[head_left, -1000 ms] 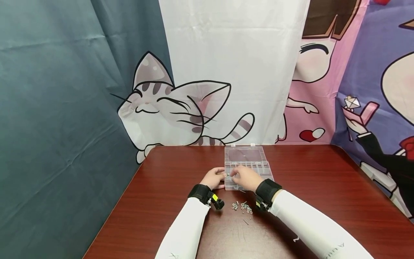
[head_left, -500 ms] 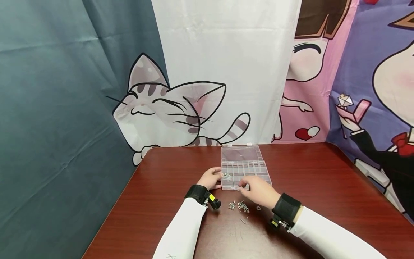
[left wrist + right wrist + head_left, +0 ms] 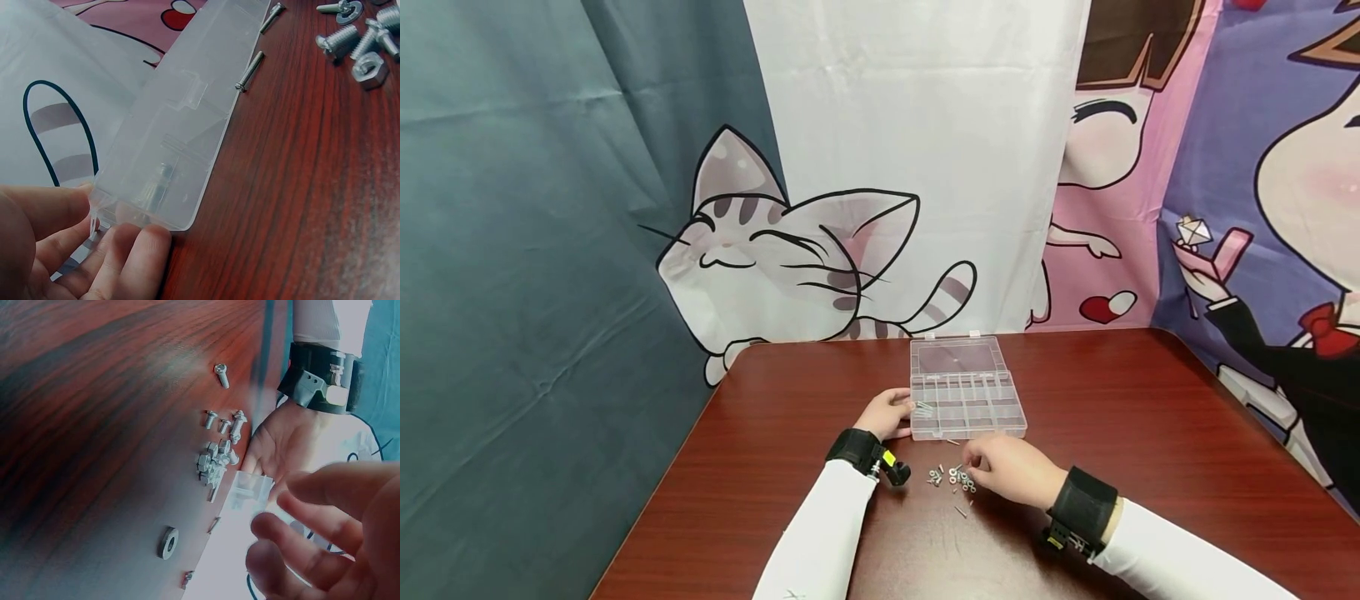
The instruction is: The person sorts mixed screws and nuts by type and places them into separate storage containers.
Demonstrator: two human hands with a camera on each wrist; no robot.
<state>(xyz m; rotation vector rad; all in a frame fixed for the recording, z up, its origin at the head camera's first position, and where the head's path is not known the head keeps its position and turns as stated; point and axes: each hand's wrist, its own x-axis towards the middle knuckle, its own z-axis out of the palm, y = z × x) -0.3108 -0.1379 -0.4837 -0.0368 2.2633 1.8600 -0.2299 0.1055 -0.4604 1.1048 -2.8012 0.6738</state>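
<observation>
A clear plastic compartment box (image 3: 981, 432) lies on the table with its lid folded back. My left hand (image 3: 883, 414) grips the box's left corner, thumb on one side and fingers on the other in the left wrist view. Several screws (image 3: 923, 409) lie in a left compartment. My right hand (image 3: 1015, 471) hovers at the right of a small pile of screws and nuts (image 3: 961, 478). Its fingers (image 3: 269, 534) are loosely bent, and nothing shows between them in the right wrist view. A washer (image 3: 168, 543) lies apart from the pile on the table.
Two thin screws (image 3: 251, 71) lie along the box's front edge. Another screw (image 3: 222, 375) is on the near side of the pile. Behind the brown table (image 3: 797, 400) hangs a printed cloth backdrop (image 3: 880, 108).
My right hand has moved from over the left compartments, back and to the right, down to the loose hardware. The left hand has kept its grip on the box corner.
</observation>
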